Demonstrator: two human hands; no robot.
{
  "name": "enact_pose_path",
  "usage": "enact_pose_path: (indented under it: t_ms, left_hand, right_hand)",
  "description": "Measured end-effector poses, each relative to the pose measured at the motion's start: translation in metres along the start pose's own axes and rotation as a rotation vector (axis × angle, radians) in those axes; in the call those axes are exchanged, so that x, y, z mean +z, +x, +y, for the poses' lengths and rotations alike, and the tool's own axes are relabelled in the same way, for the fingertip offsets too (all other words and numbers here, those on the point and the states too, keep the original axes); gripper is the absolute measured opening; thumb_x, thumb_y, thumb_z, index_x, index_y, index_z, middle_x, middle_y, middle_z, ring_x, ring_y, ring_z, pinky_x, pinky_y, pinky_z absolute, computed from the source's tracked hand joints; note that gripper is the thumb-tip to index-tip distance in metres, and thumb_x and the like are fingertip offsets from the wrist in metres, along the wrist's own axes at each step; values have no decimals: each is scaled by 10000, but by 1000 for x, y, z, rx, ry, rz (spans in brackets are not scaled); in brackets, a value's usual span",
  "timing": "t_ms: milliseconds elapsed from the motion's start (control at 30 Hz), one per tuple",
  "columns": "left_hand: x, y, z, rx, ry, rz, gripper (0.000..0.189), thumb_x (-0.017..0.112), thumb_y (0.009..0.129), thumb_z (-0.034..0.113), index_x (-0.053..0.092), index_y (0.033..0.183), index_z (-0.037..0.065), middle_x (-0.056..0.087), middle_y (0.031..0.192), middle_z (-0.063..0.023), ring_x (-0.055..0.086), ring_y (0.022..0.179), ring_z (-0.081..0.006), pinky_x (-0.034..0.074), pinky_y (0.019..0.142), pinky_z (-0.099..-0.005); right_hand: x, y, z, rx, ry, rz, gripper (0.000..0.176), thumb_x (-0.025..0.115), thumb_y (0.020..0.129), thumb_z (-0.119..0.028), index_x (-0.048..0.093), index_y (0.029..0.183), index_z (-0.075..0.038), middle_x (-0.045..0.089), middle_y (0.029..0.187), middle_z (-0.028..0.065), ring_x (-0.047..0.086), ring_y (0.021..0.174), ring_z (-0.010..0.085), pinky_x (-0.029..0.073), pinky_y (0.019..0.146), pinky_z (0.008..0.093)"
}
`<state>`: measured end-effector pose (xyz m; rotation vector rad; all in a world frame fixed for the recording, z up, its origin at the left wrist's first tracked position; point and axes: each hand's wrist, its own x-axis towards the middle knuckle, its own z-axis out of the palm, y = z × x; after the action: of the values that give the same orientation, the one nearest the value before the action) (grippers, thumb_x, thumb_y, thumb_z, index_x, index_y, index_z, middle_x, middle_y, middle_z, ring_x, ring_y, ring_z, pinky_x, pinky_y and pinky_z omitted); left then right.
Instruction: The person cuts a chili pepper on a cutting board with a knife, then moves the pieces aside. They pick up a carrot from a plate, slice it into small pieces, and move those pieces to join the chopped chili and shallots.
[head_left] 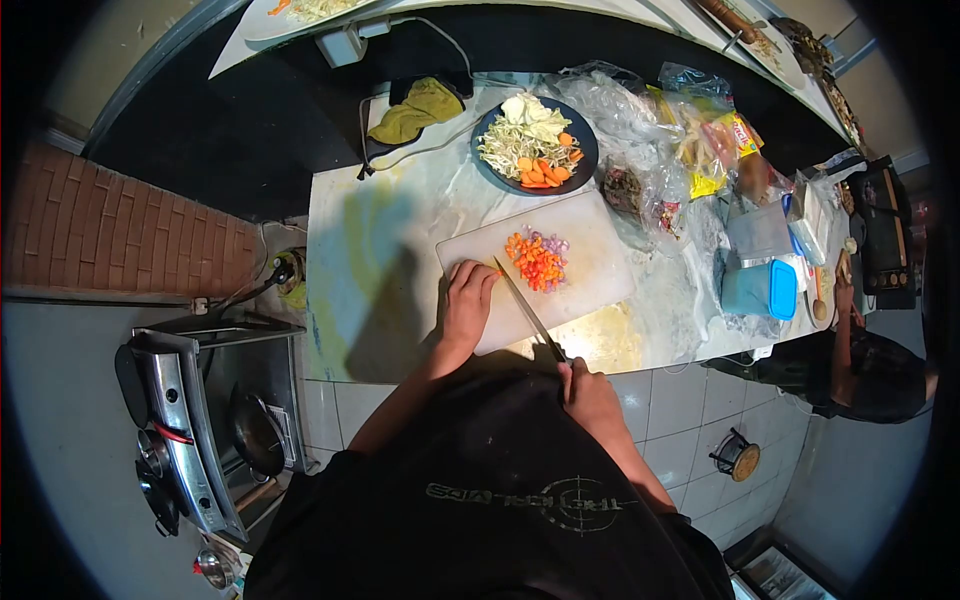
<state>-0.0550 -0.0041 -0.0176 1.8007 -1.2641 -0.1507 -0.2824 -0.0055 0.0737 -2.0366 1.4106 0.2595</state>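
My right hand [592,405] grips a kitchen knife [530,316] by its dark handle, the blade slanting up and left across the white cutting board [592,235]. On the board's left side my left hand [467,305] rests with its fingers curled. A small orange-red bit shows at its fingertips, beside the knife tip; what it is I cannot make out. Chopped orange-red pieces [540,267], perhaps chili, lie in a pile right of the blade. Chopped shallots [553,245] lie against that pile.
Behind the board stands a dark plate [588,140] of bean sprouts, cabbage and carrot pieces. Plastic bags [640,110] crowd the back right, with a blue-lidded container [765,290] nearer. A green cloth [418,110] lies back left. A gas stove [180,430] stands left; another person [870,375] is far right.
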Motion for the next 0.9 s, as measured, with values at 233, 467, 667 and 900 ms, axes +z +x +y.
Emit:
enact_pose_path:
  t_ms: [233, 467, 667, 900]
  left_hand:
    - [1, 0, -1, -23, -16, 0, 51, 650, 858, 58, 644, 881, 12, 607, 902, -122, 571, 890, -340, 470, 783, -431]
    - [2, -1, -2, -25, -56, 3, 34, 633, 861, 32, 635, 875, 2, 604, 892, -129, 566, 885, -344, 467, 780, -431]
    - [2, -1, -1, -8, -67, -8, 26, 630, 858, 20, 631, 876, 1, 604, 893, -130, 566, 879, -343, 466, 777, -436]
    - [3, 1, -2, 19, -54, 23, 26, 633, 863, 35, 621, 878, 18, 592, 890, -130, 562, 871, -353, 463, 790, -448]
  right_hand:
    - [-5, -1, -4, -1, 15, -18, 402, 435, 1028, -352, 566, 975, 24, 640, 744, 325, 641, 746, 516, 520, 683, 580]
    - [-5, 6, -11, 29, -73, -38, 395, 434, 1027, -363, 561, 998, 10, 656, 792, 316, 652, 785, 507, 530, 711, 572]
    - [-6, 13, -16, 42, -98, -47, 408, 430, 1028, -378, 556, 1008, 10, 665, 817, 310, 660, 809, 499, 540, 732, 555]
    - [3, 9, -5, -26, -86, 15, 399, 428, 1032, -364, 551, 987, 12, 660, 788, 308, 658, 772, 495, 534, 702, 567]
